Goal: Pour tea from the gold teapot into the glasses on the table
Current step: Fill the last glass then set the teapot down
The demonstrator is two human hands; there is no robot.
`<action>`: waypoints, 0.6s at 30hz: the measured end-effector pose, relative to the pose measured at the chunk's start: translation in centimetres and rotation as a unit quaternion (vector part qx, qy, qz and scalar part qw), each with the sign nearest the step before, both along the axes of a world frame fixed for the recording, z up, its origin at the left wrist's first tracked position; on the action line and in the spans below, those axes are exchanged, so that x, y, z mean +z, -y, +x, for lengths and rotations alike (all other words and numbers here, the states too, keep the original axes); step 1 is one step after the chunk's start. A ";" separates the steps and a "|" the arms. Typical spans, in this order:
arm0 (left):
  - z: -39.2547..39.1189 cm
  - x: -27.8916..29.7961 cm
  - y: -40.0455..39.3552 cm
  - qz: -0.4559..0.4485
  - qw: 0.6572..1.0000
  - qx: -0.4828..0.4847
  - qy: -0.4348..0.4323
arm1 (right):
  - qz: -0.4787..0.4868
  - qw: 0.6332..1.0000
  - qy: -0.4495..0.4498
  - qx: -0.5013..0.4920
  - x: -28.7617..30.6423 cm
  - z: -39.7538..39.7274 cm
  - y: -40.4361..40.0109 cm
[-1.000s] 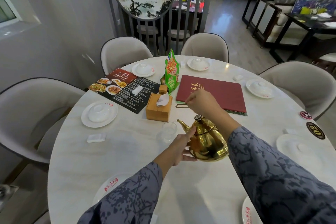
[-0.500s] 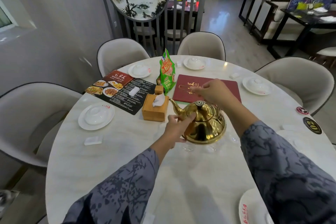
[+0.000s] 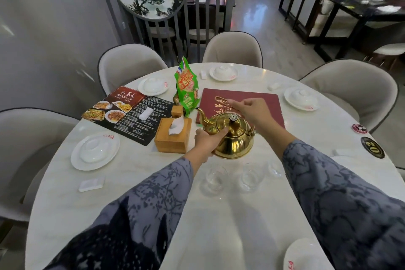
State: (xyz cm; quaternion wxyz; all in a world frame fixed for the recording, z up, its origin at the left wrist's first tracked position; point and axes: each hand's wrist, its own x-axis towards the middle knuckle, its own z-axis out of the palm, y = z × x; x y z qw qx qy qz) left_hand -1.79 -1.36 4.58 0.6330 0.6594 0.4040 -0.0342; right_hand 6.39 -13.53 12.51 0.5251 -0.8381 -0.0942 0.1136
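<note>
From the head view, the gold teapot stood upright on the counter, behind three glasses. The left hand cupped its side, fingers wrapped against the body. The right hand hovered above, fingers loosely curled, holding nothing.

Third glass half behind right sleeve; teapot handle unseen.
</note>
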 end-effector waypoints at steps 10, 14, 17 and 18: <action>4.1 -7.8 0.5 0.009 0.999 0.002 -0.033 | 0.008 1.000 -0.022 -0.005 -7.3 3.9 0.6; 4.8 -9.3 0.5 0.008 0.999 0.001 -0.037 | 0.003 1.000 -0.029 -0.010 -9.4 4.9 0.5; 5.1 -9.3 0.5 0.007 0.999 -0.008 -0.041 | 0.007 0.999 -0.033 -0.013 -10.2 5.4 0.4; 5.3 -9.6 0.4 0.001 0.999 -0.007 -0.041 | 0.007 0.999 -0.035 -0.013 -10.5 5.7 0.2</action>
